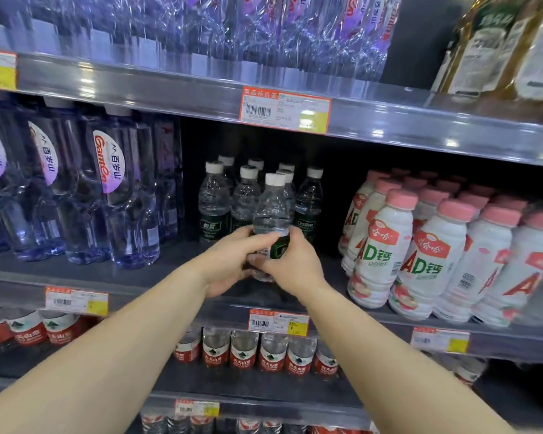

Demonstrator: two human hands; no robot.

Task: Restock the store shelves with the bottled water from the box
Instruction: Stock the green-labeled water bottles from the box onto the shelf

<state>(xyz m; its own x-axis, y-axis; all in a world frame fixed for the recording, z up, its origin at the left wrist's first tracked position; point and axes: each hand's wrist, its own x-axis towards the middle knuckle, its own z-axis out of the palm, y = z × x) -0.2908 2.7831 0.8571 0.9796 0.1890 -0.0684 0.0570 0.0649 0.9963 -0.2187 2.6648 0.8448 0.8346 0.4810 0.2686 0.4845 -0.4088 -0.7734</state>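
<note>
Grey metal shelf (176, 270): both hands' fingers (264, 238) clasp clear ribbed bottle (271, 208).

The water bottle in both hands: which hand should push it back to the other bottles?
Probably the right hand. It wraps the water bottle from the front; the left hand only holds its side. The other bottles stand right behind.

The small clear glossy plastic water bottle (271, 211) at twelve o'clock stands on a matt dark-grey metal shelf (170, 261), white matt plastic milk-drink bottles (386, 258) at three o'clock.
</note>
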